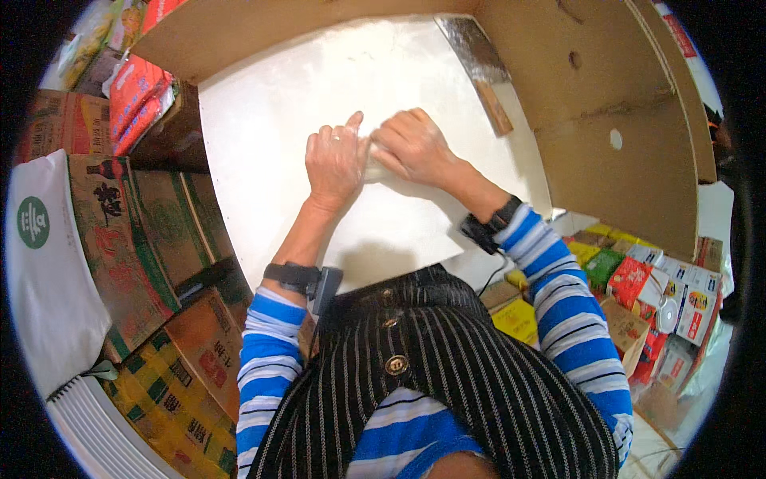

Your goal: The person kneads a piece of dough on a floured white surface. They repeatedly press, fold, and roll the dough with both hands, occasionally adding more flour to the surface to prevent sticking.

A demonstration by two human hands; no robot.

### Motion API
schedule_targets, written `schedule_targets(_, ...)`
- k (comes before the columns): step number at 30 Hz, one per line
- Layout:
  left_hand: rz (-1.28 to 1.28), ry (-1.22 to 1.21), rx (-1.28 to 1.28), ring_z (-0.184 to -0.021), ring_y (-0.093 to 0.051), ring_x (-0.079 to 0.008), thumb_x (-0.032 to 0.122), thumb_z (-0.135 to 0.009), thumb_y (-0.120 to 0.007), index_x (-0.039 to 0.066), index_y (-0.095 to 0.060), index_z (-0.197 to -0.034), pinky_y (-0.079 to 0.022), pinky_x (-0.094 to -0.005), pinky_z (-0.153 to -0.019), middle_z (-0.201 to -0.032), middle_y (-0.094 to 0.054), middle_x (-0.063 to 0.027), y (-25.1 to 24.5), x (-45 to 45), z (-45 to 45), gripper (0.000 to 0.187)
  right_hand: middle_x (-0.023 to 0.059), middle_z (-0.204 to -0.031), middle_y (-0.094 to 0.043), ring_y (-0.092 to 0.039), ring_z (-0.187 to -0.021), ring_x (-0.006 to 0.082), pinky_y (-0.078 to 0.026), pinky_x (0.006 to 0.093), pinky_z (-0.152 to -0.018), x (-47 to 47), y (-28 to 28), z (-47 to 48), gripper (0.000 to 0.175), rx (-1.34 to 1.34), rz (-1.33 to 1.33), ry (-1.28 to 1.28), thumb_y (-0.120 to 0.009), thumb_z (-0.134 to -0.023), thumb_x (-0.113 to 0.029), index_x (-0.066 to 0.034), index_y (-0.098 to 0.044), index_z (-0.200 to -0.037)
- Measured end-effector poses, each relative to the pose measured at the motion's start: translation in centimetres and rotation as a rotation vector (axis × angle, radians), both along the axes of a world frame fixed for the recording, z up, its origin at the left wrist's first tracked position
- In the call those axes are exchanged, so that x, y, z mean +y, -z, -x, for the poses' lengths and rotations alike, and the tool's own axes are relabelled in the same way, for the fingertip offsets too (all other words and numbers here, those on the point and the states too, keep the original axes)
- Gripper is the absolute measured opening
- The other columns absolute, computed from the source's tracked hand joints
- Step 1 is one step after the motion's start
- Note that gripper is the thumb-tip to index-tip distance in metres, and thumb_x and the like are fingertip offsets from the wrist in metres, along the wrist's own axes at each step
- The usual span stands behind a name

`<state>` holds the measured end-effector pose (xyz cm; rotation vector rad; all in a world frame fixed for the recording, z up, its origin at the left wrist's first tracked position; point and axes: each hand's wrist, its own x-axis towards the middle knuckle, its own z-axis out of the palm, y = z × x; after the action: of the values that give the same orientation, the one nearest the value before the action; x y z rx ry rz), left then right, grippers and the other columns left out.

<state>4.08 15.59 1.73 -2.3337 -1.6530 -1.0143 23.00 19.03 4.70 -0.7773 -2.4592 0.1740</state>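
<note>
A small pale lump that looks like dough (376,172) lies between my two hands on a white work board (281,108). My left hand (335,160) is curled against the lump's left side, with one digit pointing away from me. On its right side, my right hand (414,146) grips it with bent fingers and is slightly blurred. Both hands cover much of the lump, so its full shape is hidden. Whitish residue shows on my fingers.
A wide metal blade (473,48) with a wooden handle (494,109) lies at the board's right edge. Brown panels (616,114) wall the far and right sides. Cardboard cartons (119,239) are stacked at left; packaged goods (652,293) sit at lower right.
</note>
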Motion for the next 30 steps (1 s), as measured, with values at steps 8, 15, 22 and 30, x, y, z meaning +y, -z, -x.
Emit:
schedule_targets(8,0.183,0.154,-0.168,-0.102,-0.054,-0.0301,0.009,-0.092,-0.059,0.003,-0.061,-0.119,-0.040,-0.0462,-0.093,-0.105,-0.058,-0.0142,-0.8,-6.2,-1.3,0.027,0.0188,-0.114,-0.063,-0.058,-0.112,0.0345,-0.042,0.0502,-0.099,-6.9,-0.5,-1.3,0.033,0.020,0.154,0.139,-0.066,-0.084,-0.012,0.0014,-0.063,-0.114)
schedule_targets(15,0.032,0.070,-0.146,-0.108,-0.056,-0.0334,-0.001,-0.087,-0.058,0.005,-0.054,-0.123,-0.041,-0.0494,-0.094,-0.113,-0.059,-0.0174,0.6,-10.3,-4.0,0.036,0.0154,-0.131,-0.058,-0.053,-0.124,0.0355,-0.038,0.0532,-0.104,-12.1,2.0,-1.0,0.045,0.093,0.017,0.190,-0.067,-0.077,-0.010,-0.0010,-0.061,-0.121)
schedule_targets(22,0.185,0.063,-0.087,-0.091,-0.054,-0.0326,0.008,-0.087,-0.058,0.004,-0.056,-0.089,-0.041,-0.0474,-0.082,-0.092,-0.056,-0.0144,1.7,-6.7,-3.4,0.005,0.0098,-0.094,-0.063,-0.060,-0.089,0.0291,-0.047,0.0415,-0.075,-7.7,3.2,-0.9,0.012,0.066,0.141,0.113,-0.065,-0.079,-0.012,-0.0058,-0.060,-0.087)
schedule_targets(30,0.486,-0.207,-0.139,-0.074,-0.060,-0.0411,0.027,-0.103,-0.045,0.005,-0.060,-0.088,-0.046,-0.0509,-0.069,-0.076,-0.062,-0.0218,0.9,-1.3,-3.2,0.030,0.0194,-0.078,-0.068,-0.068,-0.073,0.0358,-0.055,0.0437,-0.067,-1.0,2.3,1.4,0.022,-0.049,0.542,0.251,-0.056,-0.093,-0.022,-0.0025,-0.061,-0.085)
